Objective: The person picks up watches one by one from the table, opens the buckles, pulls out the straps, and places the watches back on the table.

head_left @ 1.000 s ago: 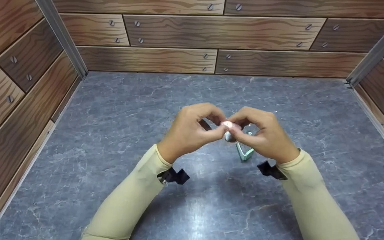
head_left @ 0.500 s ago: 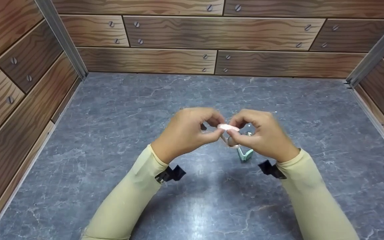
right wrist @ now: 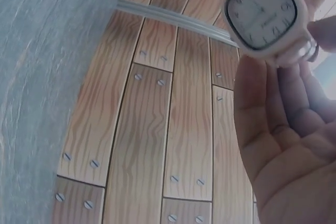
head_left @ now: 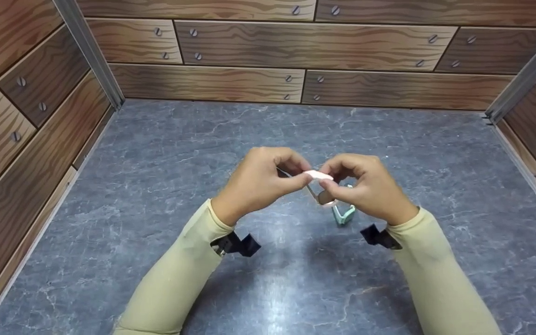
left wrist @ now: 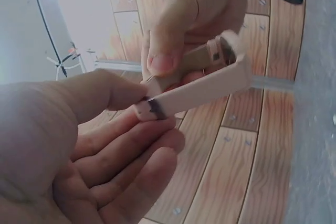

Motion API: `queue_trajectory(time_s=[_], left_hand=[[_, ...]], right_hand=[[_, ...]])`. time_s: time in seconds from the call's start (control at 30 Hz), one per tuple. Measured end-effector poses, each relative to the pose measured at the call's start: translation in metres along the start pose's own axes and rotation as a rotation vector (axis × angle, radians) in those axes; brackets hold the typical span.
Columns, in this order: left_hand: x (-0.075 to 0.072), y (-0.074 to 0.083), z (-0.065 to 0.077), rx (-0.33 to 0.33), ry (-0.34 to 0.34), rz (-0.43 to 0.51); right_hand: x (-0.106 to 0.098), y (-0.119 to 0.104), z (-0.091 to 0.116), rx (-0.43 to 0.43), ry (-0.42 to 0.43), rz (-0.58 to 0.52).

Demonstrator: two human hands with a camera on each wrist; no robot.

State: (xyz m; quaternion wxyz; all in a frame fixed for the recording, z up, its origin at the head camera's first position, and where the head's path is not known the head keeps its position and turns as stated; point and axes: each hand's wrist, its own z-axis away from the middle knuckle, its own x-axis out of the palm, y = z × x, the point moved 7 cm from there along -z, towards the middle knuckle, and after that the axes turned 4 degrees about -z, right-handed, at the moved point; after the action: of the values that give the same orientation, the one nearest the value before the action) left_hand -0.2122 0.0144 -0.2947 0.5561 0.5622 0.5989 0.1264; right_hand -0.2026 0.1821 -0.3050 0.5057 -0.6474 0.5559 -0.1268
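Both hands hold a pale pink wristwatch (head_left: 319,175) above the table. My left hand (head_left: 268,174) pinches one end of it between thumb and fingers. Across from it, my right hand (head_left: 361,184) grips the other side with thumb and forefinger. The watch's strap (left wrist: 205,90) forms a bent loop in the left wrist view, with a dark band near the left fingertips. A squarish white dial (right wrist: 265,11) with dark numerals faces the right wrist camera. Behind the right hand lies a green looped band (head_left: 344,215), partly hidden by that hand.
The grey marbled table (head_left: 193,135) spreads around both arms. Wood-patterned walls (head_left: 240,83) stand at the back and sides, with metal posts (head_left: 93,60) in the corners. Black wrist mounts (head_left: 237,244) stick out under the sleeves.
My left hand has shifted slightly left and the watch has turned, so its strap loop hangs in plainer view below the fingers. The right hand stays nearly in place.
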Motion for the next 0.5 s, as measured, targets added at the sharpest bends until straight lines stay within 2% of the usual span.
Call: queue_trajectory(time_s=[0.17,0.27,0.37,0.5], left_hand=[[-0.0035,-0.0015,-0.0014,-0.006,0.086,0.128],[-0.0051,0.0011,-0.0012,0.028,0.11,0.13],[-0.0043,0.0045,-0.0001,0.06,0.082,0.047],[-0.0023,0.0064,0.0013,0.08,0.017,-0.168]], right_hand=[[-0.0049,-0.0005,0.0002,-0.006,0.068,-0.048],[-0.0082,-0.0021,0.0008,-0.015,0.09,-0.038],[-0.0092,-0.0026,0.0013,-0.006,0.078,-0.007],[-0.0062,-0.0018,0.0007,0.0,0.034,0.067]])
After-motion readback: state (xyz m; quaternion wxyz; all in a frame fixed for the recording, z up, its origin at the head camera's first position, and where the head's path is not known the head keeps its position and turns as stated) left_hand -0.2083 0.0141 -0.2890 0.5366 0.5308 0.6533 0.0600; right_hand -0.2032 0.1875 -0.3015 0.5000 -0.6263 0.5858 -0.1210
